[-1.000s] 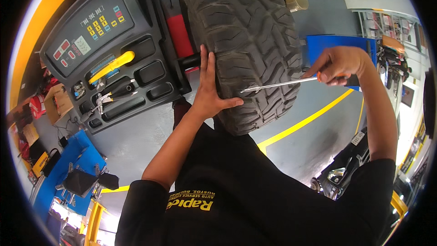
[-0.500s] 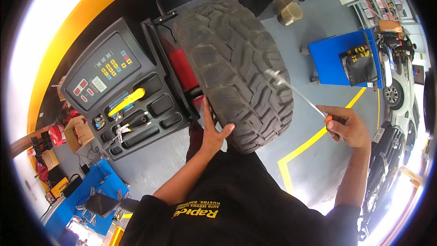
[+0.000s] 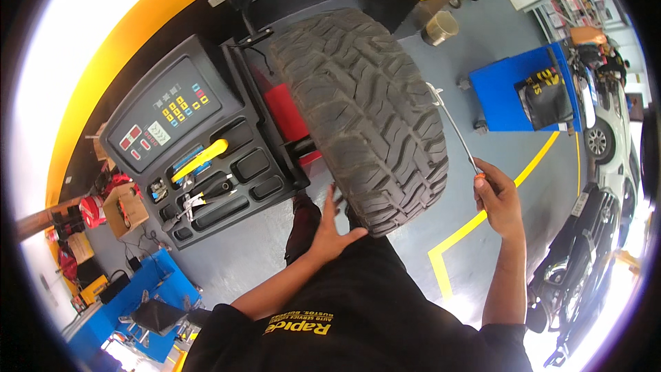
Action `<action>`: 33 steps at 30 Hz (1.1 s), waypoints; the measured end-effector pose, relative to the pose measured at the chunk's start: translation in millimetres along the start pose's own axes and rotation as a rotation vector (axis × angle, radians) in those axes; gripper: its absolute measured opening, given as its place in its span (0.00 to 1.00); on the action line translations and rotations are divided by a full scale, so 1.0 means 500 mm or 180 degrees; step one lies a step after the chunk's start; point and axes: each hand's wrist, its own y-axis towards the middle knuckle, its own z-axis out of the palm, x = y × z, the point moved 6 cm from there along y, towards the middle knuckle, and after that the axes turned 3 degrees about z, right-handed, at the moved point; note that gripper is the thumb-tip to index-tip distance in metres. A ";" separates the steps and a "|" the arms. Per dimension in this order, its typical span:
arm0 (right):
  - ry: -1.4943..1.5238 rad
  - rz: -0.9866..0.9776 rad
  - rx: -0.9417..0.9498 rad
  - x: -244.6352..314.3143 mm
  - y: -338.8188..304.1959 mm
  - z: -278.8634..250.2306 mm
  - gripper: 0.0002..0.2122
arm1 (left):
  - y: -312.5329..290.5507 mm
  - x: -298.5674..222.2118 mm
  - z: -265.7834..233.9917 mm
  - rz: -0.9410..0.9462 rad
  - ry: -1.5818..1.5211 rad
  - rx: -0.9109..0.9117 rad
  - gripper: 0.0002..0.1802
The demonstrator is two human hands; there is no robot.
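A big knobbly black tire (image 3: 365, 124) is mounted upright on a wheel balancing machine in front of me. My left hand (image 3: 333, 233) is open at its near left edge, fingers spread, holding nothing. On the other side my right hand (image 3: 497, 196) grips a long-shafted tool (image 3: 457, 129) by its orange handle. The tool's thin metal shaft points up and left. Its pale, bent-looking tip is at the tire's right edge; whether it touches, I cannot tell.
Left of the tire, the machine's panel (image 3: 162, 114) has buttons above a moulded tray (image 3: 224, 213) holding a yellow-handled tool (image 3: 201, 160) and pliers (image 3: 206, 196). A blue cart (image 3: 499, 89), a bucket (image 3: 440, 28) and parked cars (image 3: 582, 234) stand to the right.
My left hand has come off the tire's side and moved slightly down, fingers spreading. The right hand has moved left and down, and the tool is steeper. The tire's tread blocks have shifted.
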 end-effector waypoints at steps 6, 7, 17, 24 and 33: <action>-0.0006 0.0179 -0.0161 -0.061 -0.041 -0.007 0.19 | 0.146 -0.170 -0.100 0.0884 -0.0354 -0.0991 0.54; 0.0119 0.0173 -0.0199 -0.075 -0.048 -0.006 0.19 | 0.181 -0.193 -0.115 0.0882 -0.0065 -0.1100 0.53; 0.0357 0.0500 -0.0446 -0.235 -0.106 -0.064 0.18 | 0.358 -0.276 -0.180 0.0740 0.1428 -0.1742 0.54; 0.0576 0.0679 -0.0396 -0.329 -0.109 -0.084 0.18 | 0.314 -0.269 -0.139 0.0659 0.1609 -0.1874 0.51; 0.0857 0.0612 -0.0554 -0.436 -0.109 -0.125 0.18 | 0.288 -0.272 -0.105 0.0521 0.1792 -0.1890 0.56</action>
